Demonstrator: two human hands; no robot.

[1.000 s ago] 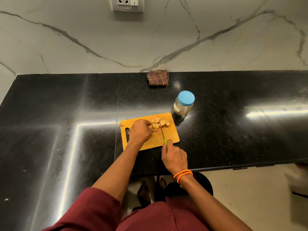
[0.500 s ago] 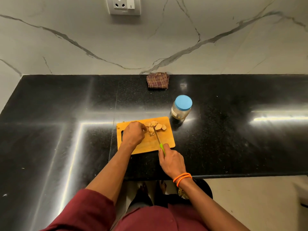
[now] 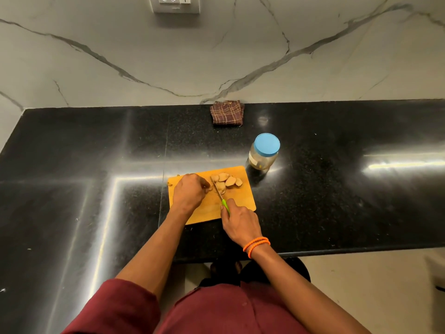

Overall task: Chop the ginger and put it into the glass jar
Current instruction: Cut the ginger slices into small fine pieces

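1. Head view: right hand [image 3: 240, 224] grips knife [image 3: 220, 192], blade on the board [image 3: 243, 201].
2. Left hand [image 3: 189, 192], fingers curled, holds ginger [image 3: 226, 180] at the blade; slices just right.
3. Jar [image 3: 263, 153], lidded, on bench [image 3: 337, 189] far right of board.

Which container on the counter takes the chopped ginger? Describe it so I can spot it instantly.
On the black stone countertop, find the orange cutting board in the middle. Just beyond its far right corner stands the clear glass jar, upright, the only container there, with a round light-blue lid on.
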